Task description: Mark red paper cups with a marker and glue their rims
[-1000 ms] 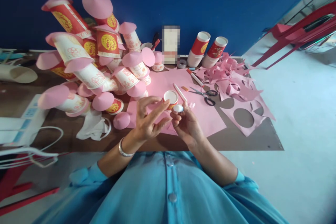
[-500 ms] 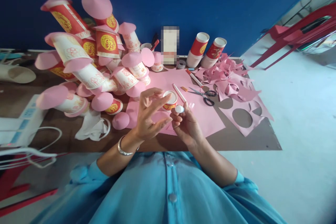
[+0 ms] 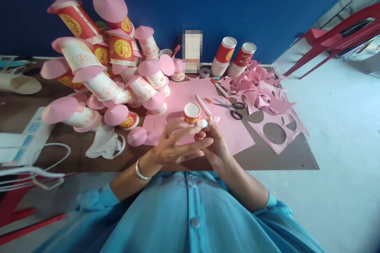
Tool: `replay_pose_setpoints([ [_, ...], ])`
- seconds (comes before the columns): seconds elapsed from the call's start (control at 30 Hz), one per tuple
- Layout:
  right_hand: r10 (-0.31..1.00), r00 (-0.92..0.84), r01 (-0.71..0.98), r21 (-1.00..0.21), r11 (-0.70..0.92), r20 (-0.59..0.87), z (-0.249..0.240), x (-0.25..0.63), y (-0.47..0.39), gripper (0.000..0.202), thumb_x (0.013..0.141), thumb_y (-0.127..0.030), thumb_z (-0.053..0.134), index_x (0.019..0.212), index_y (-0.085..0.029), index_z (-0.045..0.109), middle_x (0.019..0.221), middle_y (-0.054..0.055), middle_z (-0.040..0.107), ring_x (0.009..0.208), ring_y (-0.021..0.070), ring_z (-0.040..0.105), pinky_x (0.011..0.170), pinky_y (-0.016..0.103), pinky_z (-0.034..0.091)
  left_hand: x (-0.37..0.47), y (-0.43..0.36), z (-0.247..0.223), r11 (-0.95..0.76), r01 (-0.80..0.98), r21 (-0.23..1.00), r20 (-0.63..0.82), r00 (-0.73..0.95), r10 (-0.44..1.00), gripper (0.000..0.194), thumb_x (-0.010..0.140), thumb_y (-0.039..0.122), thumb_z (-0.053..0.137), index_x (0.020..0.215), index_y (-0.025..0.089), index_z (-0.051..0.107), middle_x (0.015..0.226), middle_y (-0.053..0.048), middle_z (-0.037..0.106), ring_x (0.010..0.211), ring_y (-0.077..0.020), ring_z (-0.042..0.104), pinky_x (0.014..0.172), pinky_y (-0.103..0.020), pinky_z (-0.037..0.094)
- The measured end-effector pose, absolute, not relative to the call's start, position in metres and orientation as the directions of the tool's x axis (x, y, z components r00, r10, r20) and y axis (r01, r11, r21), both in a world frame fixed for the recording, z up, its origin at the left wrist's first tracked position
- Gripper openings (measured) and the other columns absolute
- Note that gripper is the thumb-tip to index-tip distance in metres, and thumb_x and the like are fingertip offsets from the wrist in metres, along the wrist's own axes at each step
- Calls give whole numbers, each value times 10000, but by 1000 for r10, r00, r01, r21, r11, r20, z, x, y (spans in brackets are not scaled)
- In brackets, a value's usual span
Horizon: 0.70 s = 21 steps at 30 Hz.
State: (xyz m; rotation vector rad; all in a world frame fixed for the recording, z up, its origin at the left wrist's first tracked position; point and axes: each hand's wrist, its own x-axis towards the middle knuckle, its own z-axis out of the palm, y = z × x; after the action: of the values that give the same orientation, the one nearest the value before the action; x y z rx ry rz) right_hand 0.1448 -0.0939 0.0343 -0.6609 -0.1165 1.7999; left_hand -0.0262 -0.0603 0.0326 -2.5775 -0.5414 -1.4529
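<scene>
My right hand (image 3: 219, 144) pinches a small white rounded object (image 3: 202, 123) between thumb and fingers; its exact kind is unclear. Beside it, my left hand (image 3: 172, 142) has its fingers stretched out and apart, passing in front of my right fingers, and I see nothing in it. Just beyond both hands stands a red and white paper cup (image 3: 192, 111) with a gold pattern and its white round face up. Large pink paper (image 3: 237, 136) lies beneath. A white pen (image 3: 203, 105) rests right of the cup, and black scissors (image 3: 234, 106) lie farther right.
Several decorated cups with pink paper cones (image 3: 102, 85) are heaped on the left. Pink paper scraps (image 3: 261, 87) cover the table's right side. Two cup stacks (image 3: 225, 57) stand by the blue wall (image 3: 267, 8). A white mask (image 3: 103, 142) lies at the front left.
My left hand has come down and turned, its fingers now reaching rightward across my right hand, so the cup shows more fully. My right hand stays nearly still with the white object.
</scene>
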Motion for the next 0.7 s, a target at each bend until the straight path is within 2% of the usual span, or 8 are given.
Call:
replay_pose_setpoints([
  [0.07, 917, -176, -852, -411, -324, -358, 37, 144, -94, 413, 818, -497, 997, 819, -199, 712, 654, -73, 660, 547, 50, 562, 518, 115, 535, -25, -62, 29, -906, 368, 209, 863, 367, 348, 454, 1039, 540, 719, 1461, 377, 702, 1274, -72, 725, 1173, -253, 691, 1056, -421, 627],
  [0.13, 922, -165, -846, -430, -316, -351, 39, 142, -94, 459, 815, -544, 989, 794, -194, 694, 640, -70, 642, 516, 48, 523, 492, 127, 523, -24, -62, 23, -829, 340, 444, 802, 261, 537, 687, 1008, 563, 760, 1629, 344, 563, 1406, -118, 716, 1273, -295, 692, 1079, -483, 614],
  [0.2, 919, -151, -837, -448, -314, -363, 40, 139, -95, 492, 805, -582, 984, 798, -190, 688, 645, -63, 643, 499, 47, 504, 470, 137, 500, -23, -61, 20, -680, 215, 700, 632, 257, 731, 813, 984, 560, 801, 1693, 308, 493, 1509, -160, 695, 1362, -321, 671, 1155, -528, 572],
  [0.27, 913, -140, -821, -470, -323, -383, 40, 136, -96, 514, 790, -620, 981, 834, -192, 700, 634, -69, 634, 479, 46, 480, 464, 148, 481, -20, -60, 20, -499, 71, 864, 458, 303, 836, 814, 942, 516, 868, 1662, 309, 549, 1542, -158, 696, 1398, -313, 663, 1206, -520, 549],
  [0.37, 913, -157, -779, -521, -349, -377, 41, 131, -98, 573, 746, -683, 983, 813, -204, 676, 584, -93, 566, 449, 43, 407, 443, 164, 422, -13, -61, 26, -359, -66, 931, 362, 302, 882, 709, 924, 392, 903, 1582, 327, 644, 1426, -114, 785, 1310, -274, 738, 1126, -447, 624],
  [0.47, 928, -159, -735, -588, -338, -336, 41, 130, -101, 633, 729, -732, 975, 766, -209, 619, 577, -106, 496, 449, 38, 341, 435, 175, 362, -6, -63, 33, -402, -134, 906, 423, 272, 864, 637, 950, 307, 875, 1552, 316, 668, 1237, -68, 865, 1143, -228, 825, 1051, -388, 667],
  [0.57, 938, -139, -720, -618, -316, -317, 39, 133, -103, 632, 779, -756, 933, 801, -216, 606, 581, -117, 442, 449, 36, 289, 430, 177, 309, -3, -64, 35, -419, -188, 888, 454, 221, 863, 618, 939, 294, 896, 1518, 306, 679, 1166, -47, 882, 1081, -206, 853, 1028, -344, 674],
  [0.7, 943, -153, -721, -619, -311, -295, 34, 136, -107, 532, 846, -644, 932, 826, -213, 620, 610, -101, 473, 459, 39, 308, 438, 177, 316, -3, -66, 37, -317, -257, 913, 358, 130, 925, 671, 896, 345, 951, 1490, 279, 647, 1143, -44, 879, 1063, -206, 862, 951, -304, 694],
])
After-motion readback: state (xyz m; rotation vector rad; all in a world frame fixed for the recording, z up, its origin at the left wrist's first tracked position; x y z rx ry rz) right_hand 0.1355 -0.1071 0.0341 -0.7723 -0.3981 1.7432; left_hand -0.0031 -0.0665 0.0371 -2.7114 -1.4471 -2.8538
